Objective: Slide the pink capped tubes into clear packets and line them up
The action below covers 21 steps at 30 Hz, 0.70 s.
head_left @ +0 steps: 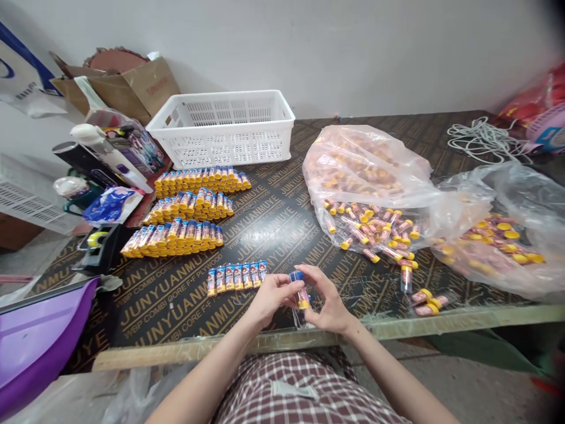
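Near the table's front edge my left hand (274, 297) pinches a small tube (302, 296) with a blue top and a yellow bottom. My right hand (327, 301) has its thumb and finger around the same tube, at its top and bottom. Just left of my hands, a short row of blue-and-yellow tubes (237, 277) stands on the table. Behind it, three stacked groups of such tubes (174, 237) lie at the left. To the right, many pink tubes with yellow caps (379, 229) spill from a clear plastic bag (366, 156).
A white plastic basket (229, 144) stands at the back. A tape dispenser (99, 247), bottles and a cardboard box (145, 88) are at the left, beside a purple tray (44, 347). Another plastic bag (498, 247) and coiled string (485, 140) lie at the right.
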Available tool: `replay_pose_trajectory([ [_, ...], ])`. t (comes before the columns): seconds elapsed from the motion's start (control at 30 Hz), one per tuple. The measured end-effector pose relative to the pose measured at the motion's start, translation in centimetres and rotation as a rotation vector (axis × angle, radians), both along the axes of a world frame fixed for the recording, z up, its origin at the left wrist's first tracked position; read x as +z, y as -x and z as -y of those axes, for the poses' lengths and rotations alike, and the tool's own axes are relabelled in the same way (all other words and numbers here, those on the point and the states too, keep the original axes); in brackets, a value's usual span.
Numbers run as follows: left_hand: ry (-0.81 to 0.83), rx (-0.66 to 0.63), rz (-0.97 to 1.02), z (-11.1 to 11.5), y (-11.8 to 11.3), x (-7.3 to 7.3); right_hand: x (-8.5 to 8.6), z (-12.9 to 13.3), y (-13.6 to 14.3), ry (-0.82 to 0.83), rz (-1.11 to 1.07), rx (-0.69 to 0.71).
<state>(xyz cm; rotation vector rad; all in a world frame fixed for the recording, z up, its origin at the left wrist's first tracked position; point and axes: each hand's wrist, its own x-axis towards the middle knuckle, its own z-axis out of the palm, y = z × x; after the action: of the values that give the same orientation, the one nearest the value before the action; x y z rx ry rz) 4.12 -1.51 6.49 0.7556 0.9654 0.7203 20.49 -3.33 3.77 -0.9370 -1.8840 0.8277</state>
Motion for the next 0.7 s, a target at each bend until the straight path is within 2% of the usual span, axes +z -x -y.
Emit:
replay_pose_trajectory([
  [0.2,0.012,0.023,0.003,0.12,-0.15,0.00,-0.35,0.16,0.31,0.044,-0.078,-0.013],
  [0.7,0.015,0.023,0.017,0.20,-0.27,0.13,0.30,0.49,1.01,0.082,-0.166,0.011],
])
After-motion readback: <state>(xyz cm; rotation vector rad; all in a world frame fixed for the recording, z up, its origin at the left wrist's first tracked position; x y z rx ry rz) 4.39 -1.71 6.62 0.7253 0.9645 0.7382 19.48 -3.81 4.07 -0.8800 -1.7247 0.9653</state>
